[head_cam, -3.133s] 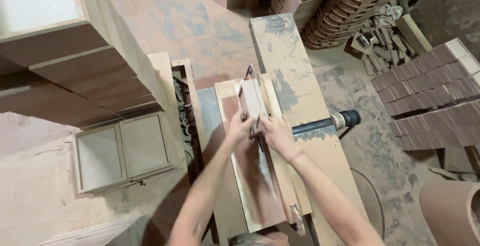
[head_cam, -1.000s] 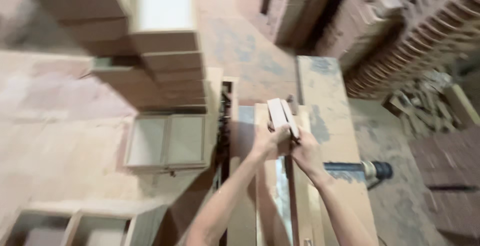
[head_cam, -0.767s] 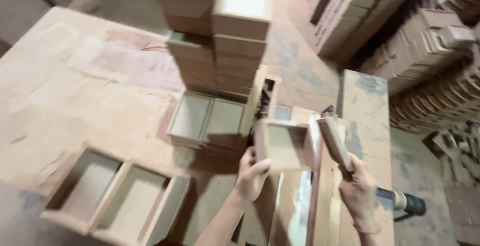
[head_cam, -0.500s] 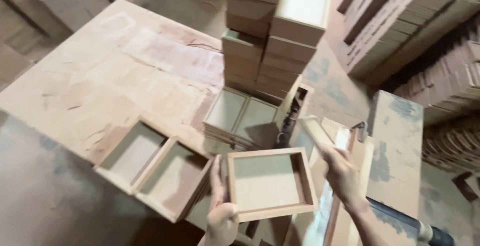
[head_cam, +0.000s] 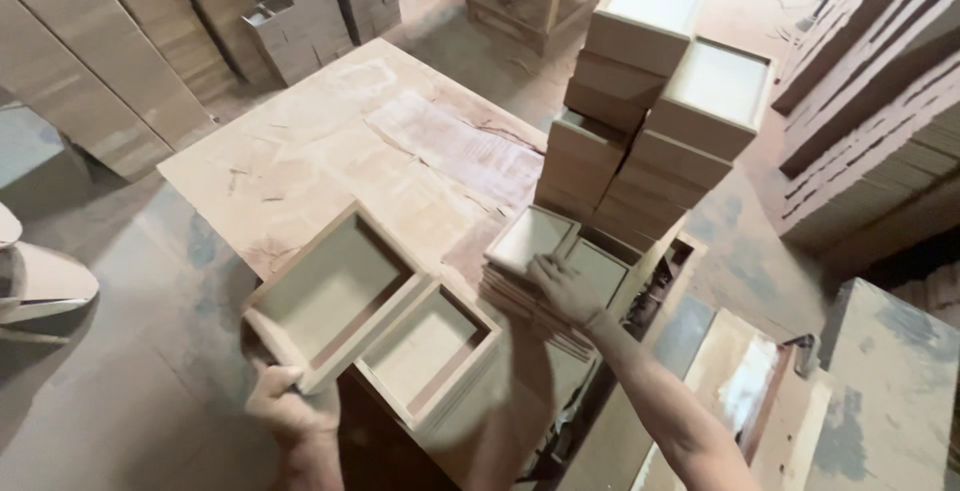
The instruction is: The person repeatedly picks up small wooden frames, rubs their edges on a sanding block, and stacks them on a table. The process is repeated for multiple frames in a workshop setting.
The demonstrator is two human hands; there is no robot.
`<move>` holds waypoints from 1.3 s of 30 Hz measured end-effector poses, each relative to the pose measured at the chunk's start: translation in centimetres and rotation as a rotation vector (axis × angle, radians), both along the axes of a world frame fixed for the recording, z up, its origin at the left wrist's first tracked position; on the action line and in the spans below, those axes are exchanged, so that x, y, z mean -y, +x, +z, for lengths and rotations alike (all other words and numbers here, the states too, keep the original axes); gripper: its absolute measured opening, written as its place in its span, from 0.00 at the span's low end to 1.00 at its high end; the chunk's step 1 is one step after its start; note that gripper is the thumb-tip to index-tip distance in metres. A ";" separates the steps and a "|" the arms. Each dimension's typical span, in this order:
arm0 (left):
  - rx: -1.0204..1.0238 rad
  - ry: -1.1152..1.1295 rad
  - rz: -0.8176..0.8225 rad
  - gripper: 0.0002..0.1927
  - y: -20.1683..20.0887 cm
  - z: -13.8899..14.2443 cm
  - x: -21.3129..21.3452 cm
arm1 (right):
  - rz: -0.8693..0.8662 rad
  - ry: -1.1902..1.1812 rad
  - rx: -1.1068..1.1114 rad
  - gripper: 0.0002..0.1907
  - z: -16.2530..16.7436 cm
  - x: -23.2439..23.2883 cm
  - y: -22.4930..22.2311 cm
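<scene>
In the head view, the left hand (head_cam: 288, 406) sits low in the frame, its fingers curled around the near corner of a shallow open wooden tray (head_cam: 335, 291), which it grips at the rim; the tray lies tilted at the front edge of the table (head_cam: 300, 151), its hollow side up. Just beside it, touching along one side, lies a second open tray (head_cam: 430, 346) of the same pale wood with a reddish inner edge, overhanging the table's front edge. The right hand (head_cam: 565, 286) reaches forward with the arm stretched across the lower right, fingers spread and laid flat on the near edge of a low pile of trays (head_cam: 545, 251) lying side by side; it presses on them rather than pinching anything. Directly behind that pile rise two tall stacks of boxes (head_cam: 650, 121), leaning against each other, each topped by a tray with its pale bottom showing. The table top is a broad, scuffed board dusted with sawdust. At the lower right lie lengths of pale wooden planks (head_cam: 740, 401) beside a dusty grey slab (head_cam: 890, 391). More stacked boards (head_cam: 880, 121) stand at the right edge, and upright panels (head_cam: 100, 61) lean at the upper left.
</scene>
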State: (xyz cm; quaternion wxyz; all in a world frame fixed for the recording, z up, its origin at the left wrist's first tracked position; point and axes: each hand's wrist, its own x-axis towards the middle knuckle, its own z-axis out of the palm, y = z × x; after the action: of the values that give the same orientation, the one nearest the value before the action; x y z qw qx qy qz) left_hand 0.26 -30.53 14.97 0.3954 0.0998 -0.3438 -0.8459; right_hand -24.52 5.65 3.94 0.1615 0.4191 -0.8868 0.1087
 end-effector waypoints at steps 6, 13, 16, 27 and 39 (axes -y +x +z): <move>0.172 -0.030 0.134 0.50 -1.7 -2.3 2.7 | 0.034 0.008 0.054 0.26 -1.0 -0.2 0.9; 0.317 -0.214 0.158 0.52 -5.6 -2.7 0.8 | -0.105 0.023 0.111 0.31 1.3 0.1 1.9; 0.358 -0.184 0.105 0.52 -6.6 -2.9 0.6 | -0.159 0.155 -0.032 0.25 4.3 -0.7 2.1; 0.372 -0.301 -0.001 0.50 -6.8 -4.9 1.0 | -0.248 -0.137 -0.635 0.25 26.1 -4.5 -8.1; 0.577 -0.592 0.172 0.42 -4.6 -3.0 0.1 | -0.437 -0.004 -0.397 0.13 31.8 -3.1 -16.7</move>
State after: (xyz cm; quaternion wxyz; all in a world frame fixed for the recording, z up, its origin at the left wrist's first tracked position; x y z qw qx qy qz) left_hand -4.33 -30.61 12.01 0.3640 0.2430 -0.6589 -0.6118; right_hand -41.27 8.76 35.72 0.3525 0.2310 -0.9068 -0.0110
